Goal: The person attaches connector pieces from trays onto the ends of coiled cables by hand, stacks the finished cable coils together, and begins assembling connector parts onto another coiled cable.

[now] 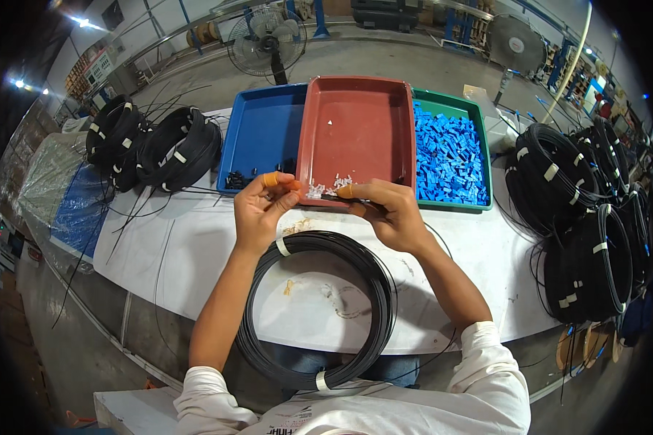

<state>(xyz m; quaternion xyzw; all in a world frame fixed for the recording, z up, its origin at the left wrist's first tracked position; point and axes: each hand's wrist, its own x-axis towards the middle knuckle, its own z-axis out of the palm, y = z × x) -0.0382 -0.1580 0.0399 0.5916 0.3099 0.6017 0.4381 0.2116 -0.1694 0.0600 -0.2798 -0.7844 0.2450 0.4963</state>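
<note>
In front of me lies a coil of black cable (384,290), tied with white bands, partly over the table's near edge. Above the near rim of the red tray (359,138), my right hand (395,217) is closed around a black cable end pointing left. My left hand (263,214) pinches thumb and forefinger together close to that tip; whatever lies between them is too small to make out. Orange finger covers show on both hands. Small white pieces (341,183) lie in the red tray's near part, just behind my fingers.
The blue tray (261,130) on the left holds small black parts; the green tray (484,145) on the right holds many blue connectors (448,159). More black cable coils stand at the table's left (178,148) and right (588,268). A fan (268,43) stands beyond.
</note>
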